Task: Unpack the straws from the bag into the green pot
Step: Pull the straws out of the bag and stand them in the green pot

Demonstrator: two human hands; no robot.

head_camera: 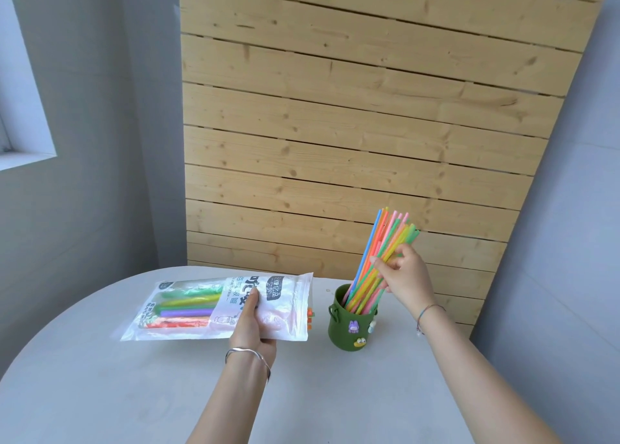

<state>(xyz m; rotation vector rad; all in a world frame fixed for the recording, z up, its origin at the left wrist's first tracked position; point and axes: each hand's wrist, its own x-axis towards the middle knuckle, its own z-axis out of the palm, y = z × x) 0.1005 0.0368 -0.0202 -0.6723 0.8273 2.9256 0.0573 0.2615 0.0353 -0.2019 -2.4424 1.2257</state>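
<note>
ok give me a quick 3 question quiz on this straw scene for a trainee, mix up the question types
1. True or false: the left hand is pressing on the bag that lies on the table.
2. Multiple choice: the thin straws in the right hand have their lower ends
A. inside the green pot
B. flat on the table
C. inside the bag
3. Short answer: what can be seen through the clear end of the bag?

Key
1. True
2. A
3. Thick coloured straws, not yet unpacked.
</note>
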